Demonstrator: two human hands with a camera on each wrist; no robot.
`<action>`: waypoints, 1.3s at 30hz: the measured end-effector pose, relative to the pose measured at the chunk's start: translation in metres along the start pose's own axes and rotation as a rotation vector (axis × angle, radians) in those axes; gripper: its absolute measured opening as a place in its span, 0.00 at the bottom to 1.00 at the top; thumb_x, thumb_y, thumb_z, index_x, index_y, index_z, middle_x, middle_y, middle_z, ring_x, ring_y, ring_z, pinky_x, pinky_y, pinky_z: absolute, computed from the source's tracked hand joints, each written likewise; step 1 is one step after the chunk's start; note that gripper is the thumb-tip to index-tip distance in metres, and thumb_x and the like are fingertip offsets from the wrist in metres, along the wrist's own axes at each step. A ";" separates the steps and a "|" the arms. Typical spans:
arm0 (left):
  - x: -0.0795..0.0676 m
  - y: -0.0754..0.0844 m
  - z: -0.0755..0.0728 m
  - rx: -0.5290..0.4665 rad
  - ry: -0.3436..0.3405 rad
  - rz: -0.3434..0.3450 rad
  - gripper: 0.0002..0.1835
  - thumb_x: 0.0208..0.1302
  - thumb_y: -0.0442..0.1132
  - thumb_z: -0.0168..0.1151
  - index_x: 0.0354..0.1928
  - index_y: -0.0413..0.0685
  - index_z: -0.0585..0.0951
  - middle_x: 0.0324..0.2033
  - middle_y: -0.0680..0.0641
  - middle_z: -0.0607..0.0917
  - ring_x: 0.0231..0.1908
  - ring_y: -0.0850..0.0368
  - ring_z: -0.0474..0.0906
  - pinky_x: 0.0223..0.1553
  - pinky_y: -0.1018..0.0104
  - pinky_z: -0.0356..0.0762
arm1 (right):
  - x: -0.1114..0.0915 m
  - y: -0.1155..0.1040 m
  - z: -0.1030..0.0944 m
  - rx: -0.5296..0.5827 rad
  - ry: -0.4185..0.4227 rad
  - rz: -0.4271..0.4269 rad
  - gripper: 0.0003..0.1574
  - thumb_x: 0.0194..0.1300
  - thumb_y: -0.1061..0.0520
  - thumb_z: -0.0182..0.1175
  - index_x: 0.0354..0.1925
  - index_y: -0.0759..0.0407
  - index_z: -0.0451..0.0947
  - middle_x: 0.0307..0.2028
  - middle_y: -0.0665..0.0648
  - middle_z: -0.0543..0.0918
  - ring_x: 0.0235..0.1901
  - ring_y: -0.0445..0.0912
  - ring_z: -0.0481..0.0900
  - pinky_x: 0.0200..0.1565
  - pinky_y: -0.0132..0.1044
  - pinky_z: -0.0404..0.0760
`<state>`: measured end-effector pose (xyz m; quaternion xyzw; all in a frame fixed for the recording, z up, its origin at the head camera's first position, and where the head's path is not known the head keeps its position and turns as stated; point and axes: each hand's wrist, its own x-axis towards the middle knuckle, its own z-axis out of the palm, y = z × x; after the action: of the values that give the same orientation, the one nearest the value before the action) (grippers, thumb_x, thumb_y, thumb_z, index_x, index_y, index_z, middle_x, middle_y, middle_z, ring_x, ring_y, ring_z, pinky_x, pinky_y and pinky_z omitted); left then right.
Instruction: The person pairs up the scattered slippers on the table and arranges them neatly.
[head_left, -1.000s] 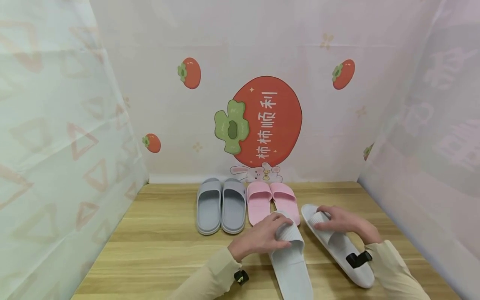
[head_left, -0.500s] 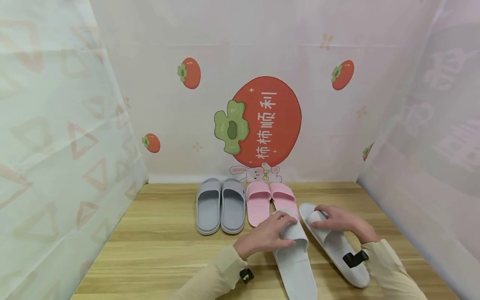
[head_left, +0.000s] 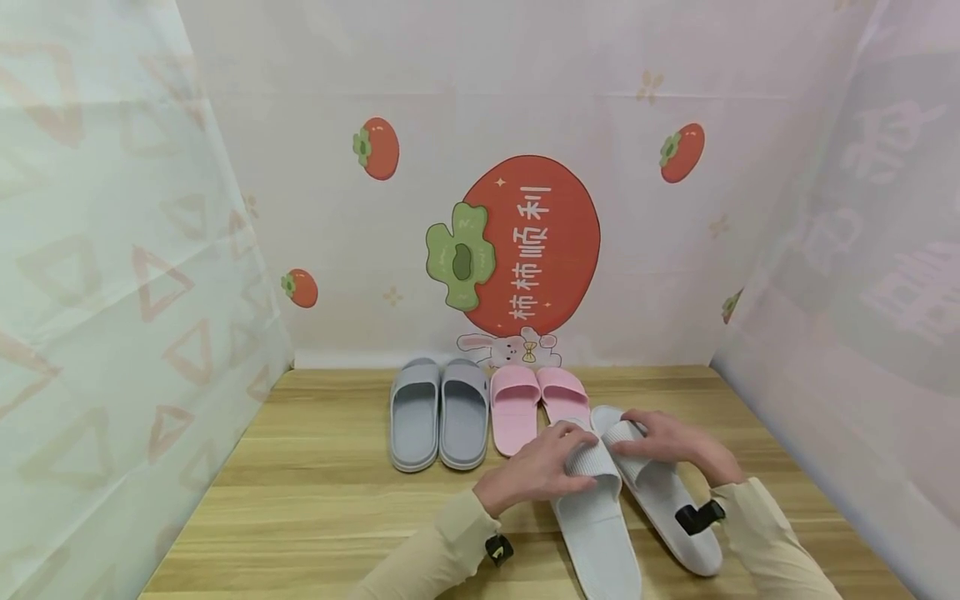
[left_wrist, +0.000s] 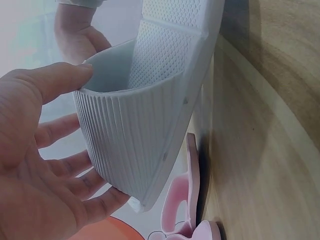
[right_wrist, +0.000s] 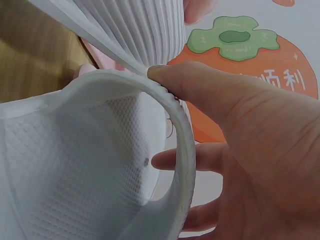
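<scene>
My left hand [head_left: 534, 471] grips the ribbed strap of a white slipper [head_left: 600, 542], thumb at the strap's open edge and fingers spread along its outer side. This slipper's front end overlaps the right pink slipper [head_left: 564, 392] in the head view. My right hand [head_left: 671, 439] holds the strap of the matching white slipper [head_left: 667, 521], which lies slanted, its heel towards the lower right. In the right wrist view my thumb [right_wrist: 195, 85] presses the strap [right_wrist: 186, 145] where the two slippers meet, and one fingertip shows inside the strap's opening.
A second pink slipper [head_left: 514, 421] stands left of its mate. Two grey slippers [head_left: 414, 425] stand side by side farther left. Behind them rises a white backdrop [head_left: 420, 75] with printed persimmons, and cloth side walls flank the wooden surface [head_left: 315, 500].
Both hands have brought the white slippers together: the left one moved slightly right, the right one slightly left. The gap between them has narrowed. The pink and grey slippers stayed put.
</scene>
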<state>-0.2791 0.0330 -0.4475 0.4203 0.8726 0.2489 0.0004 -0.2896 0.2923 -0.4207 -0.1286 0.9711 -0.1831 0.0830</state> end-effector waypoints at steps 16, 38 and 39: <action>0.022 0.001 0.006 0.044 0.038 0.001 0.29 0.62 0.56 0.65 0.64 0.61 0.72 0.61 0.50 0.74 0.54 0.61 0.72 0.51 0.73 0.73 | -0.003 0.000 -0.005 0.047 0.062 0.026 0.39 0.62 0.36 0.62 0.57 0.64 0.72 0.45 0.62 0.82 0.40 0.50 0.78 0.38 0.43 0.76; 0.034 0.003 0.002 0.019 0.040 -0.010 0.29 0.62 0.54 0.65 0.64 0.58 0.72 0.61 0.49 0.73 0.52 0.61 0.71 0.47 0.76 0.73 | -0.006 -0.001 -0.010 0.042 0.105 0.085 0.45 0.63 0.35 0.60 0.61 0.68 0.69 0.48 0.73 0.80 0.41 0.57 0.80 0.36 0.45 0.77; 0.035 0.003 0.001 0.023 0.039 -0.011 0.29 0.62 0.54 0.65 0.64 0.58 0.72 0.61 0.49 0.73 0.53 0.61 0.71 0.48 0.75 0.73 | -0.006 0.000 -0.010 0.035 0.106 0.087 0.45 0.63 0.34 0.59 0.61 0.68 0.69 0.48 0.74 0.80 0.42 0.57 0.80 0.36 0.45 0.77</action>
<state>-0.2990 0.0605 -0.4403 0.4104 0.8775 0.2472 -0.0201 -0.2860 0.2971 -0.4104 -0.0751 0.9754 -0.2028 0.0418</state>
